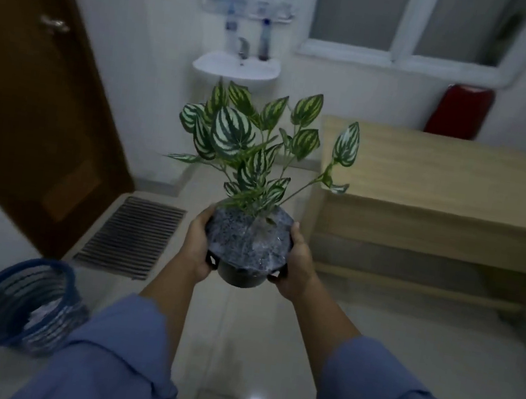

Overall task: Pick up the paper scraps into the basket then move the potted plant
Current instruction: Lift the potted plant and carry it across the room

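1. Head view: the left grip (198, 246) and right grip (297, 263) clasp opposite sides of the potted plant (243, 242), thumbs on the rim and fingers wrapped round the black pot.
2. They hold the plant upright in the air above the tiled floor (269, 335).
3. At lower left, the blue basket (11, 282) stands on the floor with white paper scraps (39, 316) inside.
4. A wooden surface (444, 177) stands to the right, beyond the plant.

Single head view, looking forward-down, close over hands (247, 254), room beyond.
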